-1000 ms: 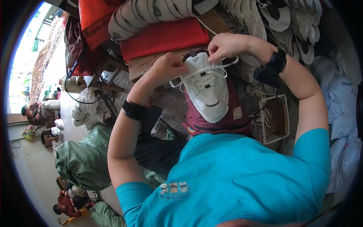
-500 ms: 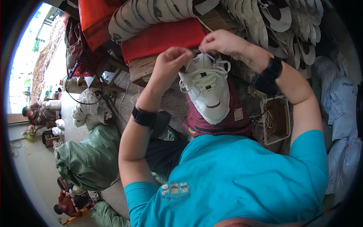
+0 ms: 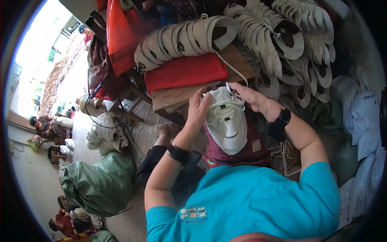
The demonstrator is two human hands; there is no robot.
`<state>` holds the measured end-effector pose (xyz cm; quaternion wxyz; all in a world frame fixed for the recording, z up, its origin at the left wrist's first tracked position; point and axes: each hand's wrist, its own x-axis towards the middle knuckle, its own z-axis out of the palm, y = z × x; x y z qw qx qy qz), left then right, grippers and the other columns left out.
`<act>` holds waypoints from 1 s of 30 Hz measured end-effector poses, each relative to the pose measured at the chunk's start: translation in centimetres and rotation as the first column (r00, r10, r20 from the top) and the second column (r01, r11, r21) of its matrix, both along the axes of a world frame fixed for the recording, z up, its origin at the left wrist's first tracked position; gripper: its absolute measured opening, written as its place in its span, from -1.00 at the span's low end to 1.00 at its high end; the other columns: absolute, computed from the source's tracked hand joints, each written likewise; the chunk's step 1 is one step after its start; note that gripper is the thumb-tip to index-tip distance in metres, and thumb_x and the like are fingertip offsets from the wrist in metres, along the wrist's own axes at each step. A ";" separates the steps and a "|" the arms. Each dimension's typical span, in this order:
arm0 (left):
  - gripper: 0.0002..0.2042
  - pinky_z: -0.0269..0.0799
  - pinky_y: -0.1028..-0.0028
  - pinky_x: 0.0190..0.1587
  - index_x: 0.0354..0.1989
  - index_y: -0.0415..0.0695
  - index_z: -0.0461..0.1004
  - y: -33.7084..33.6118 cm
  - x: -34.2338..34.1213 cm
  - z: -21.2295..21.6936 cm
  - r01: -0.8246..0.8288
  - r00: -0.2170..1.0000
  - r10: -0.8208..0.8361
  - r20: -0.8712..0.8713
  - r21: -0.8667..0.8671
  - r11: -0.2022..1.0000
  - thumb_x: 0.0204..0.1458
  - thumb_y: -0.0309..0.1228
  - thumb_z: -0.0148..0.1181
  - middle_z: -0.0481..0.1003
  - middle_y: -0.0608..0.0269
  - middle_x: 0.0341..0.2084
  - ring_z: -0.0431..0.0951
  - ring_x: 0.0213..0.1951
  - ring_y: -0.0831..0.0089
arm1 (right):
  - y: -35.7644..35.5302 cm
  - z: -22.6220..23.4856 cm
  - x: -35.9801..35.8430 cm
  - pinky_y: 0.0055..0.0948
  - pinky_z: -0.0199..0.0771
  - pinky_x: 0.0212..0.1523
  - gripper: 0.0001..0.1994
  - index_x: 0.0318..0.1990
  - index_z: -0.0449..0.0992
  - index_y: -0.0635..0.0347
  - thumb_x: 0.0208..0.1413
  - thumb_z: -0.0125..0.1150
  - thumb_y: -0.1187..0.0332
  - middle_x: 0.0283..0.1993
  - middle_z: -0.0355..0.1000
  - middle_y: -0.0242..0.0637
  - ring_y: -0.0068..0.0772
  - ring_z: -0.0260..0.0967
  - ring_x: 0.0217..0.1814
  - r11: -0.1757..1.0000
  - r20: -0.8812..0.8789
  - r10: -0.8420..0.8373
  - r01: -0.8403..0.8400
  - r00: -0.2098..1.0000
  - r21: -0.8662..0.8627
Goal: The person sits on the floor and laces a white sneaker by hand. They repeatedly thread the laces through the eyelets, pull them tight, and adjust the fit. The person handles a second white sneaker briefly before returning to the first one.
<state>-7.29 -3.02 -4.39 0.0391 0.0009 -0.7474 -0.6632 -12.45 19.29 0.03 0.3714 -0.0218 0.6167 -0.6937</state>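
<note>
You held a white shoe upper (image 3: 226, 120) in front of your chest, resting on a maroon cloth (image 3: 238, 151) over your lap, its lace end pointing away from you toward the wooden bench (image 3: 177, 96). Your left hand (image 3: 198, 108) was raised from a bent elbow, forearm rising steeply, palm against the upper's left edge, fingers curled over its top rim in a narrow grip. Your right hand (image 3: 254, 99) came in from the right with the wrist cocked, fingers closed on the white lace (image 3: 224, 105) at the upper's far end; whether the thumb pinched the lace could not be told. Both wrists carried black bands. A red cushion (image 3: 186, 71) lay on the bench just beyond the hands, and stacked white uppers (image 3: 181, 40) were piled above and to the right of it. A green sack (image 3: 98, 183) stood on the floor well to your left. A white cord (image 3: 230, 66) ran across the bench top.
</note>
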 end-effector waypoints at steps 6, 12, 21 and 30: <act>-0.52 0.36 0.48 0.03 0.27 -0.25 0.25 0.6 3.3 4.5 0.081 0.996 -0.072 -0.059 0.162 0.984 0.26 -0.25 0.11 0.44 0.21 -0.01 0.44 -0.04 0.48 | 3.1 2.0 0.4 -0.51 0.41 -0.05 -0.71 -0.02 0.52 0.17 0.31 0.05 0.18 -0.09 0.50 -0.41 -0.58 0.40 -0.09 0.981 -0.079 0.073 -0.085 0.994 -0.172; -0.77 0.36 0.61 -0.06 0.05 -0.17 0.30 2.8 6.2 9.2 0.167 0.979 -0.106 -0.173 0.389 0.906 0.31 -0.37 0.06 0.44 0.34 -0.14 0.42 -0.11 0.66 | 5.9 3.5 2.5 -0.34 0.50 0.09 -0.46 0.13 0.41 0.38 0.32 0.01 -0.01 -0.03 0.52 -0.15 -0.42 0.50 -0.04 0.846 0.320 0.160 0.038 0.934 -0.532; -0.76 0.36 0.54 0.00 0.11 -0.20 0.34 3.2 6.6 11.2 0.316 0.947 -0.271 -0.171 0.359 0.878 0.34 -0.42 -0.06 0.44 0.32 -0.10 0.43 -0.09 0.60 | 2.7 6.0 8.5 0.08 0.43 0.19 -0.14 0.31 0.12 0.54 0.28 -0.18 -0.25 0.06 0.44 0.20 0.06 0.50 0.09 0.582 0.229 0.388 -0.045 0.893 -0.812; -0.75 0.43 0.52 -0.04 -0.01 -0.23 0.47 -7.8 4.1 9.6 -0.079 0.982 0.107 -0.157 0.174 0.982 0.33 -0.31 0.01 0.51 0.32 -0.15 0.51 -0.14 0.56 | 1.2 12.2 8.2 0.11 0.41 0.22 0.18 0.38 -0.05 0.52 -0.03 0.11 -0.46 0.19 0.33 0.27 0.15 0.41 0.19 0.709 -0.126 0.264 -0.281 0.956 -0.647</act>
